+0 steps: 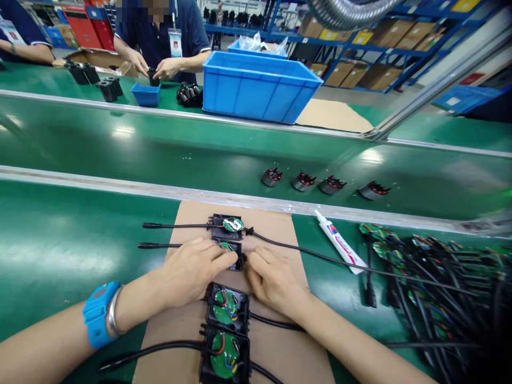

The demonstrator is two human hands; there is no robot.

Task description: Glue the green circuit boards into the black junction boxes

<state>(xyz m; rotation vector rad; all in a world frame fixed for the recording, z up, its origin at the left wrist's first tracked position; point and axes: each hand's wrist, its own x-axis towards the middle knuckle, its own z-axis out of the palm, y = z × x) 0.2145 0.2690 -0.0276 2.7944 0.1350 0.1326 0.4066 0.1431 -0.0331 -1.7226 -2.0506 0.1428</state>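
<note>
Hands screen the middle housing, and the frame's edges crop other things
At centre, the left hand (191,269) covers much of a black housing (239,249) and part of its green circuit board (227,246), and what the right hand's (274,277) curled fingertips touch cannot be told; a black cable (275,321) passes out of sight under the right forearm (344,330); the lowest housing (245,354) is cut off by the bottom edge; at far right the heap of wired boards (436,288) sinks into dark blur; at upper left a person (24,37) is cropped; badge (175,42) print is too small to read
</note>
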